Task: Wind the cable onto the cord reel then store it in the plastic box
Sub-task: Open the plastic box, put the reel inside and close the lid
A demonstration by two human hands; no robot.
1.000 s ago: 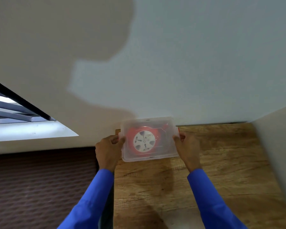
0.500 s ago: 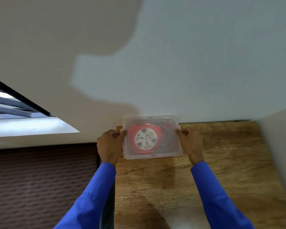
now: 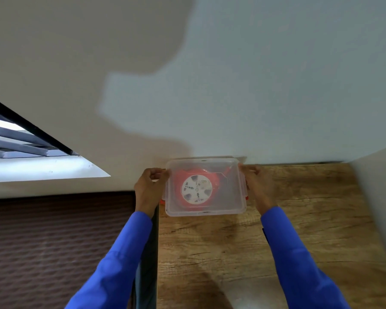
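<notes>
I see one lidded clear plastic box [image 3: 230,197] holding one red cord reel [image 3: 196,188]; no writing legible. My left hand [image 3: 148,188] and right hand [image 3: 256,186] each grip an end.

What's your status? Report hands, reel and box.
Left hand and right hand gripping the box ends. Reel inside, lid on. Box on table, against the wall. Nothing in the way.

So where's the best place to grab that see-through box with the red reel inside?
Probably by its two short ends, one hand from each side, as the left hand and right hand do now. The plastic box is wide and flat, lid on, with the cord reel off-centre toward the left, so two hands keep it level.
</notes>
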